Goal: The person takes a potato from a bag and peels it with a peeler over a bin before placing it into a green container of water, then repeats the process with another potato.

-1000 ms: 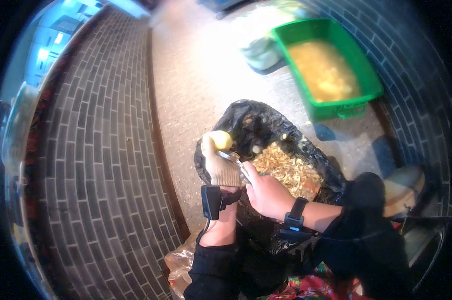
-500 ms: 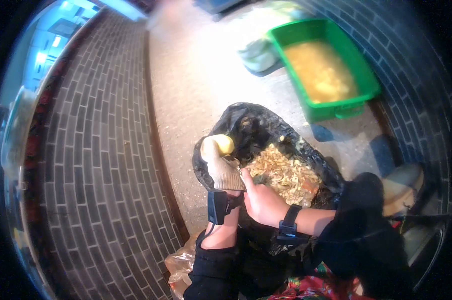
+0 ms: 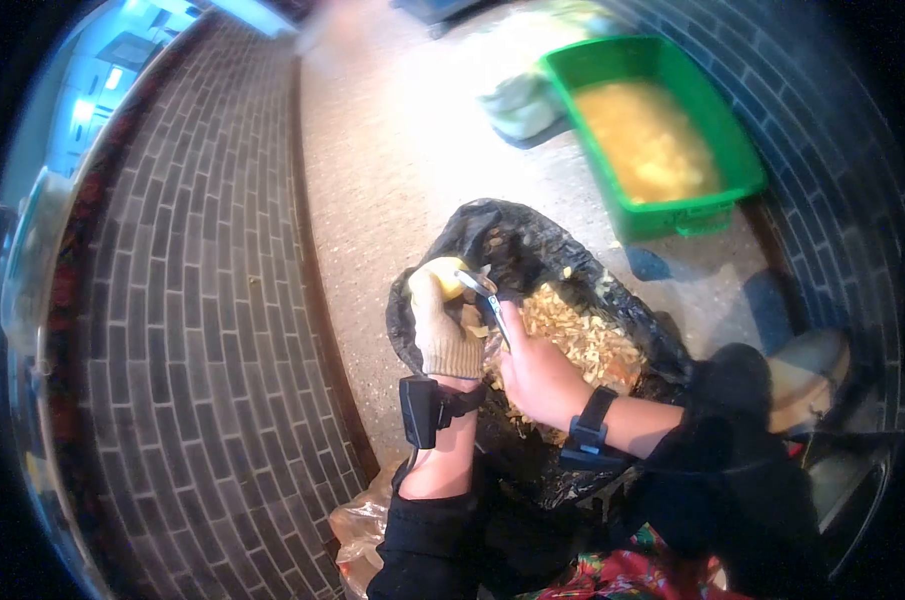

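My left hand (image 3: 440, 325), in a pale knitted glove, is closed around a yellow peeled potato (image 3: 446, 275). In my bare right hand (image 3: 544, 382) is a peeler (image 3: 494, 312), its handle gripped with the thumb laid along it. The peeler's head is right at the potato's right side. Beneath both hands lies an open black plastic bag (image 3: 612, 280), and a heap of pale peelings (image 3: 587, 345) fills its right part.
Beyond the bag stands a green tub (image 3: 627, 222) holding yellowish potatoes (image 3: 652, 150), beside a whitish bag (image 3: 520, 105). Brick walls (image 3: 202, 250) flank the floor (image 3: 362, 230) on both sides. A clear plastic bag (image 3: 364, 520) is at lower left, a shoe (image 3: 802, 375) at right.
My right hand has brought the peeler up from beside the glove's cuff to the potato. My left hand has turned a little, still around the potato.
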Demonstrator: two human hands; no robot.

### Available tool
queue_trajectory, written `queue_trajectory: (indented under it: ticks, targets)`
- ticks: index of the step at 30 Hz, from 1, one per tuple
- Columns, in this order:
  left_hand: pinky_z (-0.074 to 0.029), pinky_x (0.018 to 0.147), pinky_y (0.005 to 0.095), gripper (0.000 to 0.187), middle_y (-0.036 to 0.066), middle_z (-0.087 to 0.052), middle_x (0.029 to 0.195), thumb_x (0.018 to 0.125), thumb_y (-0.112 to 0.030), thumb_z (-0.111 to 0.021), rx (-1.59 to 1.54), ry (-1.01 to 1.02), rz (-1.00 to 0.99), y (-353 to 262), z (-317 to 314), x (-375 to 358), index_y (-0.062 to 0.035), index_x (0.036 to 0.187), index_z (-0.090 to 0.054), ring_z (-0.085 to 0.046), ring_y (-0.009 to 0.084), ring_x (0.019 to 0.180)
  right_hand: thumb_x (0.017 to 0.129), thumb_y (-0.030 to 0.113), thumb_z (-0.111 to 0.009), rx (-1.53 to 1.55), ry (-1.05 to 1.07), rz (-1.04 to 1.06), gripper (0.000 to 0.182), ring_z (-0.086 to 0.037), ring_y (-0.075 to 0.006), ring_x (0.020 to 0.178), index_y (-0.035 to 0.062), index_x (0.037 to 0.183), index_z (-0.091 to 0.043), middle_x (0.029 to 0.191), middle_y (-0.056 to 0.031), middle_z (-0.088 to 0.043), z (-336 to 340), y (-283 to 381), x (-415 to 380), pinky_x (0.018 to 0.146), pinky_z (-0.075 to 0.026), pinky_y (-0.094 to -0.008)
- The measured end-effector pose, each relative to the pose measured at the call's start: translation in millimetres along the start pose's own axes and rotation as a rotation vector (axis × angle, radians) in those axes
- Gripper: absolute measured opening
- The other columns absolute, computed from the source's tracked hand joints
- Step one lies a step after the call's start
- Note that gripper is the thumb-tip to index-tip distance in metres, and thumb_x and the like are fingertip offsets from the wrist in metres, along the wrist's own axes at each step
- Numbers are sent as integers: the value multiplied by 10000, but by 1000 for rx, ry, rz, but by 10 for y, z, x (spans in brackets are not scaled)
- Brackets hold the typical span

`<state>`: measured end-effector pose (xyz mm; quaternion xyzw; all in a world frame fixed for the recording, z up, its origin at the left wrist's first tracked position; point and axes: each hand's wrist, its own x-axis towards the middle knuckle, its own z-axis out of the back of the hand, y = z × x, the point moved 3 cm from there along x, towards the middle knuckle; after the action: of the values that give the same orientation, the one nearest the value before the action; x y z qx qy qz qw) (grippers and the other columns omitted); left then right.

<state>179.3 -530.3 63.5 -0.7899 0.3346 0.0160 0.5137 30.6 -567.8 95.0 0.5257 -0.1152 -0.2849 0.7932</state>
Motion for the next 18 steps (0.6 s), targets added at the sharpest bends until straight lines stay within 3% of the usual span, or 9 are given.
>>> queue_trajectory:
  ticks: [3,7,10,13,15,17,18]
  targets:
    - [-499,607,296,402,46,-618,860,958,-491,-521,21,19,-5,-45,-159,-197,-103,1036,-593,-591,170,721,864,73,-502,-77,116,58,726,-591,-408,623,-199,1396,-91,695,-269,-589,-133,26,-65,607,-478,-474]
    - [-486,590,288,380,50,-612,862,956,-480,-533,117,-76,-46,-43,-78,-146,-112,1048,-571,-589,178,717,844,81,-515,-18,158,42,744,-597,-411,623,-182,1406,-104,707,-272,-597,-172,35,-103,603,-483,-478]
    - [-485,582,288,384,55,-608,857,959,-476,-529,176,-131,-114,4,-40,-112,-105,1046,-572,-584,175,705,825,86,-532,-184,202,75,782,-607,-416,632,-180,1410,-87,725,-269,-607,-251,55,-167,606,-490,-486]
    - [-486,582,291,388,57,-608,868,964,-472,-522,96,-78,-77,-4,-3,-30,-97,1049,-573,-579,172,706,831,74,-518,-99,201,83,726,-617,-416,637,-157,1406,-139,716,-260,-609,-197,51,-156,605,-495,-496]
    - [-489,590,294,389,58,-610,885,967,-471,-517,39,-17,-16,-105,18,24,-95,1052,-574,-578,176,715,850,71,-506,-28,203,18,641,-620,-418,645,-46,1416,-229,704,-253,-609,-104,67,-120,606,-494,-500]
    - [-511,628,319,410,75,-610,918,980,-470,-489,-63,20,77,-185,29,35,-76,1056,-574,-584,204,751,866,67,-484,6,177,20,599,-617,-418,636,8,1407,-234,688,-245,-604,-21,17,-73,602,-489,-502]
    - [-528,684,337,437,103,-612,950,989,-475,-458,39,82,-44,-228,35,28,-58,1052,-572,-591,232,776,881,63,-461,42,151,18,563,-613,-418,626,63,1399,-239,673,-237,-599,36,22,-33,597,-484,-505]
